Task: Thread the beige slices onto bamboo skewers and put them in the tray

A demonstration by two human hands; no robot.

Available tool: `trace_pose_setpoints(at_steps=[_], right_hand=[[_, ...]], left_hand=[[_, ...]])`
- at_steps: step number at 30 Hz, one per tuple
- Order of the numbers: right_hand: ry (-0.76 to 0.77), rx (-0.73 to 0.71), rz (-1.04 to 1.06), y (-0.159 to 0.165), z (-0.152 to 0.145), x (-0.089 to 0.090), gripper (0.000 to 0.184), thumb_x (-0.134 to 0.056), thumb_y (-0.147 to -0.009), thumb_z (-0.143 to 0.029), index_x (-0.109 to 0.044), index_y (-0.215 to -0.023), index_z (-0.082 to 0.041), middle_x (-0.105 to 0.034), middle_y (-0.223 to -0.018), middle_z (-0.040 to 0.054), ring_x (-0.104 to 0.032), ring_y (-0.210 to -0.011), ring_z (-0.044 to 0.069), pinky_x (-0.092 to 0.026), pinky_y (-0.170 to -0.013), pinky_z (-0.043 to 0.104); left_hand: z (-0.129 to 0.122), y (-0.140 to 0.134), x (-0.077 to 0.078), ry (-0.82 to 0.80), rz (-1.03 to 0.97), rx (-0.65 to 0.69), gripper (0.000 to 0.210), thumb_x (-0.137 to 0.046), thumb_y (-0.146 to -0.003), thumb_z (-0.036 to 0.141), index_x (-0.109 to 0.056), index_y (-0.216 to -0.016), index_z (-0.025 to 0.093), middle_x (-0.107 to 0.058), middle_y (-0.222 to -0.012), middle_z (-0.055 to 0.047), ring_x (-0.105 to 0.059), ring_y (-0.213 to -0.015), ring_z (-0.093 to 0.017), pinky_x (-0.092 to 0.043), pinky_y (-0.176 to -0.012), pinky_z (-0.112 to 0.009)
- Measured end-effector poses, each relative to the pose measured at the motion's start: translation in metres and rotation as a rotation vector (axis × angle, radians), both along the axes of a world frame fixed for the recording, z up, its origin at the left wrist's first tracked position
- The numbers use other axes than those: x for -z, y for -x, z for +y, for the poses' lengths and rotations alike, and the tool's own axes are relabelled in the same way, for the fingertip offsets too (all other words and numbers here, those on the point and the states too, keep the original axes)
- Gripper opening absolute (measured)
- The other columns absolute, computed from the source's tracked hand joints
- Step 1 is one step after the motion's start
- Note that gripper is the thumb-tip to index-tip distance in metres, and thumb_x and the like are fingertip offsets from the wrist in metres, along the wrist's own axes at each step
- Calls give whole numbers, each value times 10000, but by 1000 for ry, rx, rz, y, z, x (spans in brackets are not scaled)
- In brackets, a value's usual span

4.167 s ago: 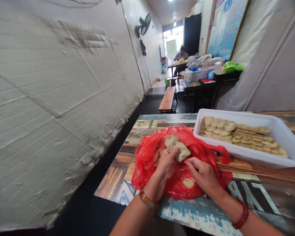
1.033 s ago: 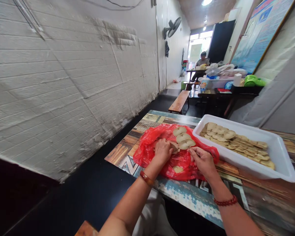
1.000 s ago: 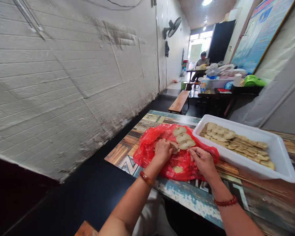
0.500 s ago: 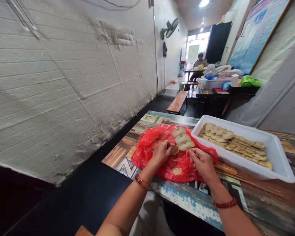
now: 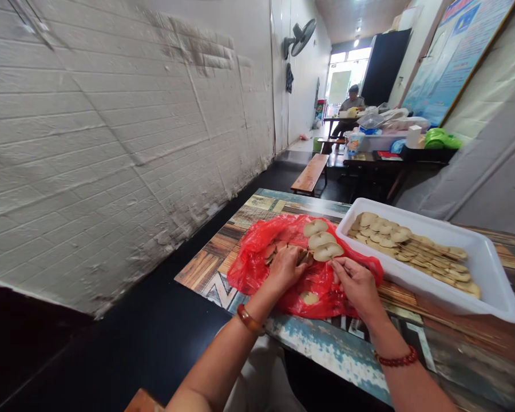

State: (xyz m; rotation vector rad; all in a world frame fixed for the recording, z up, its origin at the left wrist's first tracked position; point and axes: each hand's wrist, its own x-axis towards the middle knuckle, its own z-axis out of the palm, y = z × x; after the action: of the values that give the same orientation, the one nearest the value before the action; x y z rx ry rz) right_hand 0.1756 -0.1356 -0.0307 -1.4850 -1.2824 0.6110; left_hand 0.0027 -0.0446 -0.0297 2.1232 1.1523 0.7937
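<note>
One patterned table (image 5: 217, 257) bears a spread red plastic bag (image 5: 249, 257). The left hand (image 5: 286, 268) is curled among the bag's discs; its grip cannot be determined. Three pale discs (image 5: 320, 240) overlap above the bag, their near end pinched by the right hand (image 5: 357, 283). Rightmost, a white tub (image 5: 495, 277) contains layered discs (image 5: 438, 257).

Head-worn view, forward and down at hands (image 5: 286, 268)
</note>
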Motion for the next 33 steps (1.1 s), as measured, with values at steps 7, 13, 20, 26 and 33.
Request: trace_pose_setpoints(at_steps=[7, 13, 20, 26, 33], right_hand=[[26, -6, 17, -1, 0, 2, 404, -486, -852, -562, -614, -780, -185, -516, -527, -35, -447, -422, 112, -354, -451, 239], [32, -12, 33, 0, 1, 3, 393, -490, -860, -539, -629, -834, -172, -516, -532, -34, -452, -426, 111, -352, -444, 233], [30, -3, 31, 1, 2, 3, 391, -493, -863, -530, -636, -851, -166, -518, -532, -34, -450, -426, 106, -354, -433, 225], [41, 13, 37, 0, 1, 2, 390, -489, -868, -525, -634, -833, -165, -512, -539, -38, -441, -422, 98, -348, -436, 221], [55, 13, 25, 1, 2, 3, 400, -487, -870, -524, -639, -879, -154, -502, -528, -47, -440, -426, 100, -336, -433, 220]], left_hand=[[1, 0, 2, -234, 244, 25, 296, -658, -732, 269, -564, -1003, 192, -567, -1019, -76, -520, -955, -231, -404, -801, -327], [-3, 2, -1, -266, 267, 105, 127, -618, -793, 308, -618, -830, 186, -572, -1024, -85, -536, -941, -212, -411, -812, -322], [-8, 3, -3, -308, 338, 123, 247, -661, -757, 364, -645, -911, 171, -577, -1074, -121, -534, -970, -254, -416, -825, -369], [-11, 4, -6, -376, 342, 79, 253, -657, -762, 276, -646, -1004, 205, -559, -1111, -117, -490, -1035, -270, -382, -881, -412], [-7, 5, -5, -400, 372, 268, 198, -650, -774, 296, -655, -937, 184, -596, -1036, -83, -526, -958, -222, -417, -812, -341]])
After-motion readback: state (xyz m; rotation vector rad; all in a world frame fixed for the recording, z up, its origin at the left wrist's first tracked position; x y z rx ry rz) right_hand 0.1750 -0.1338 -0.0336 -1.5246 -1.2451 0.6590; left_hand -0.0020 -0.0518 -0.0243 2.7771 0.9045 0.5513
